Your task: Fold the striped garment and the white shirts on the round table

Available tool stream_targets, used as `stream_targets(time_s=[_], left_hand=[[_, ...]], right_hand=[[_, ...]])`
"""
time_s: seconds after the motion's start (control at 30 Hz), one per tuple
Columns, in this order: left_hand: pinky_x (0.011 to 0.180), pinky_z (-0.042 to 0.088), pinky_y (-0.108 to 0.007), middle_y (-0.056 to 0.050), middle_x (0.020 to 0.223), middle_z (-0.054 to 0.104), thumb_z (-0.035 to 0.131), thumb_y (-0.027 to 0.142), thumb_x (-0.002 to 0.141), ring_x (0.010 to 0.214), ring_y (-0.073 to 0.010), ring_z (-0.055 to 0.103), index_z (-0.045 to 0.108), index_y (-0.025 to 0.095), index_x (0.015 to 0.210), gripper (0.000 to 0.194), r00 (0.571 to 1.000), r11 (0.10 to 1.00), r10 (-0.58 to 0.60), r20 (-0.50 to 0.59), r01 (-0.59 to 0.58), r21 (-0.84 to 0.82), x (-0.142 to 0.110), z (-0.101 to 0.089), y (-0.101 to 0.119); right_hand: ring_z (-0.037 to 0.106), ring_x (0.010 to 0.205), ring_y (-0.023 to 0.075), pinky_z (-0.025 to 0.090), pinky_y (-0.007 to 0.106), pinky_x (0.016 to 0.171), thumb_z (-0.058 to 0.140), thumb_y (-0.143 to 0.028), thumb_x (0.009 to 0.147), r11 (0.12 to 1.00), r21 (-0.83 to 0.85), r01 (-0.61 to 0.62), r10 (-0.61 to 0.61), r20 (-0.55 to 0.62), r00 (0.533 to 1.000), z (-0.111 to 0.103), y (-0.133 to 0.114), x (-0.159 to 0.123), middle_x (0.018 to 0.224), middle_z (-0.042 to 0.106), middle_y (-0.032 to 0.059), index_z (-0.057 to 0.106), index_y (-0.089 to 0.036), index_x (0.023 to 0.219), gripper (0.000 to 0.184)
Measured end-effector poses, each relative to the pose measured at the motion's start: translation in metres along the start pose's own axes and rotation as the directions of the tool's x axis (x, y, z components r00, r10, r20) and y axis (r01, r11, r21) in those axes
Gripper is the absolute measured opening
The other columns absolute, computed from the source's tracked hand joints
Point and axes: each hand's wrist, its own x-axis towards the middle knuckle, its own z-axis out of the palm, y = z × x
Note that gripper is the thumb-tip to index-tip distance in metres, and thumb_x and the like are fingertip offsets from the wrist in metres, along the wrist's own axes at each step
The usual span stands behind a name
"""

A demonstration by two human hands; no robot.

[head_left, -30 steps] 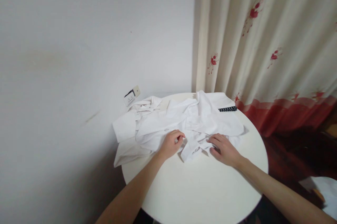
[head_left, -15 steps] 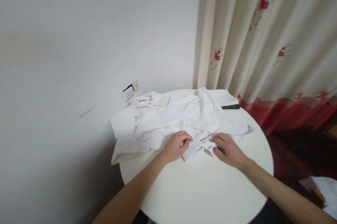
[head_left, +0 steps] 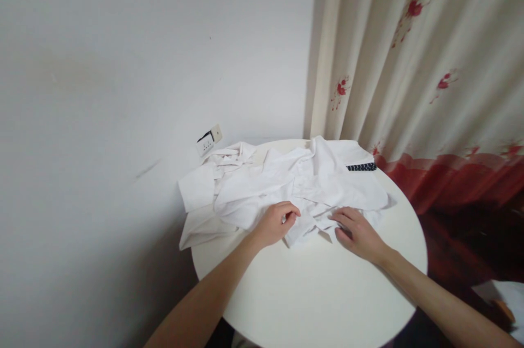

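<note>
Head view. Crumpled white cloth (head_left: 254,190) is spread across the table (head_left: 323,293), directly beyond both hands, its long axis running left to right, crosswise to the forearms. Its near edge is met by both hands, neither being clearly closer; a longer stretch is left beyond the left hand (head_left: 280,222) than beyond the right hand (head_left: 357,233). The left fingers are curled towards the thumb; whether fabric is pinched cannot be told. The right fingers are loosely bent over the edge, with the thumb held apart. A loose flap is seen between the hands. A black patterned strip (head_left: 361,167) is placed beyond the right hand, near the far rim.
</note>
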Motion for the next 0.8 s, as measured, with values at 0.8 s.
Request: stream_targets(time_s=[0.8], left_hand=[[0.061, 0.04, -0.024, -0.001, 0.073, 0.066, 0.051, 0.023, 0.086, 0.065, -0.0142, 0.057, 0.069, 0.017, 0.084, 0.018, 0.985, 0.992, -0.124, -0.117, 0.127, 0.021, 0.003, -0.006, -0.024]], right_hand=[[0.059, 0.084, 0.0234, 0.05, 0.039, 0.077, 0.042, -0.024, 0.101, 0.997, 0.073, -0.04, 0.038, 0.033, 0.999, -0.005, -0.005, 0.004, 0.088, 0.063, 0.0083, 0.057, -0.022, 0.081, 0.025]])
